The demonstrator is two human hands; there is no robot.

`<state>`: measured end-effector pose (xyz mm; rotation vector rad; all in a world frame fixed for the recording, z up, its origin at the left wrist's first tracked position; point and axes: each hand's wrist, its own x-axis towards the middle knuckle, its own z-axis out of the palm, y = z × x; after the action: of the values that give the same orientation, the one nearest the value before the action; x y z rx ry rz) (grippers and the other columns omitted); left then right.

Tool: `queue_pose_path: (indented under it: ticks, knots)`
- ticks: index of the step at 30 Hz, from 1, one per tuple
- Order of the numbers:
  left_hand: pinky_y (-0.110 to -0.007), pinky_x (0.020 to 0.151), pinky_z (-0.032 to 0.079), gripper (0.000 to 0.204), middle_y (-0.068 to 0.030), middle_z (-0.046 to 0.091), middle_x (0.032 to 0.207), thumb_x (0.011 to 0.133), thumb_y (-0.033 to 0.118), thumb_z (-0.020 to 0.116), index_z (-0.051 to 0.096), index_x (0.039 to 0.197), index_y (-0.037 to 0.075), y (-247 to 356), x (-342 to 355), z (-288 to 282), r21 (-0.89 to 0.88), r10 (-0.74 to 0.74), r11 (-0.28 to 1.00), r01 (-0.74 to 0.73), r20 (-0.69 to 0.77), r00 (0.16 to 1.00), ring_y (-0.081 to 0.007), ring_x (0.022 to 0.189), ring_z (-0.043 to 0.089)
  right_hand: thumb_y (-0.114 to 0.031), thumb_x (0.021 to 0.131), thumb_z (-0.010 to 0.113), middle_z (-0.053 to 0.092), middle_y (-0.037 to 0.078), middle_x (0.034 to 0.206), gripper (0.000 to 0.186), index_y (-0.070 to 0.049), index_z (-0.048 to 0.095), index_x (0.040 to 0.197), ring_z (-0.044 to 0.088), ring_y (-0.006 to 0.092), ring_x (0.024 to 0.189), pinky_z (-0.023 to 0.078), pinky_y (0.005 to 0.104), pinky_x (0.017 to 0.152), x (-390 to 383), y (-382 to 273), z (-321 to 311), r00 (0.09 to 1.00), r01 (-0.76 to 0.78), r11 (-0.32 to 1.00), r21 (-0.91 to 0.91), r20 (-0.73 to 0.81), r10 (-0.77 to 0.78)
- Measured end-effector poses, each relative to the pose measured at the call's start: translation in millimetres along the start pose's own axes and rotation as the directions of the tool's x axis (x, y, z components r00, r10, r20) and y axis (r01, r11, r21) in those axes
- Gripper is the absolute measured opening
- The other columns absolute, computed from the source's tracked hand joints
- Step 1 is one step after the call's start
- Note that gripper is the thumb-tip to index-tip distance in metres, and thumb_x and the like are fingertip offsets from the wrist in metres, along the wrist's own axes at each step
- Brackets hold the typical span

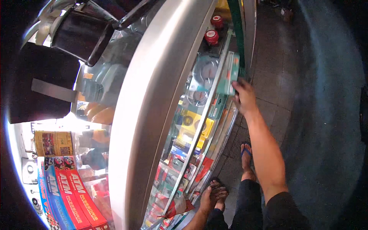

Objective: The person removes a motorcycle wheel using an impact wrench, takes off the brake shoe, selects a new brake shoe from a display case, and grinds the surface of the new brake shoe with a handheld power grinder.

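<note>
My right hand (pixel 245 97) reaches forward along the outer side of a glass display case (pixel 190 163). It is closed on the lower edge of a flat green package (pixel 229 74) with orange marks, tilted by the glass front. My left hand (pixel 206 201) is low at the near end of the case, beside a crumpled red and whitish cloth-like piece (pixel 181 207). Its fingers are partly hidden, and I cannot tell whether it grips anything. Behind the glass, clear round packs (pixel 207 71) and yellow packs (pixel 195 126) lie among other packaged goods.
A wide pale curved edge (pixel 149 88) runs along the case. Two red-capped containers (pixel 211 37) stand at its far end. Red and blue boxes (pixel 73 191) and a black stool-like object (pixel 82 36) are on the left. Paved floor (pixel 276 115) lies right, with my sandalled feet (pixel 246 153) below.
</note>
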<state>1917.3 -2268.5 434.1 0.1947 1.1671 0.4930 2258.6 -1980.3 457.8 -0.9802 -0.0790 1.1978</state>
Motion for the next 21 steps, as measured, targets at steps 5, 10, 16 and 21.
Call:
queue_pose_path:
  ticks: [5,10,16,21]
  knots:
    - [-0.037,0.079,0.054,0.052,-0.0198,0.063,0.115,0.101,0.045,0.045,0.050,0.127,0.001,-11.8,-7.7,17.6,-0.047,-0.034,0.998,0.034,-0.007,0.999,-0.0285,0.096,0.067,-0.022,0.092,0.068,0.059,-0.004,0.074,0.025,-0.006,0.061,0.110,0.042,0.0025,0.046,0.039,0.0188,0.043,-96.9,37.5,-101.2,0.998,-0.068,0.965,0.254,0.024,0.065]
    - [-0.033,0.072,0.054,0.043,-0.0107,0.068,0.104,0.100,0.039,0.054,0.057,0.121,0.002,6.4,-61.3,12.2,0.376,0.116,0.925,-0.052,-0.149,0.982,-0.0185,0.085,0.067,-0.021,0.093,0.068,0.064,0.001,0.085,0.032,-0.001,0.059,0.116,0.048,0.0026,0.051,0.041,0.0177,0.045,-250.6,26.5,-117.8,0.997,0.072,0.986,0.149,-0.033,-0.068]
    - [-0.038,0.108,0.039,0.072,-0.0195,0.054,0.136,0.089,0.030,0.071,0.038,0.144,-0.001,17.2,-127.4,3.4,0.539,0.403,0.673,-0.507,0.308,0.862,-0.0289,0.129,0.050,-0.018,0.095,0.061,0.066,0.000,0.083,0.027,0.003,0.067,0.110,0.057,0.0043,0.068,0.044,0.0197,0.058,-446.8,6.9,-71.6,0.994,0.083,0.804,-0.589,-0.003,-0.105]
    - [-0.042,0.116,0.029,0.119,-0.0275,0.031,0.152,0.071,0.044,0.085,0.012,0.155,0.001,13.8,-189.8,-27.0,0.441,0.447,0.433,-0.786,0.653,0.612,-0.0353,0.143,0.032,-0.012,0.094,0.062,0.070,0.004,0.096,0.027,0.006,0.066,0.113,0.062,0.0105,0.083,0.049,0.0253,0.077,-593.2,37.9,-1.8,0.986,0.168,0.719,-0.675,0.110,-0.128]
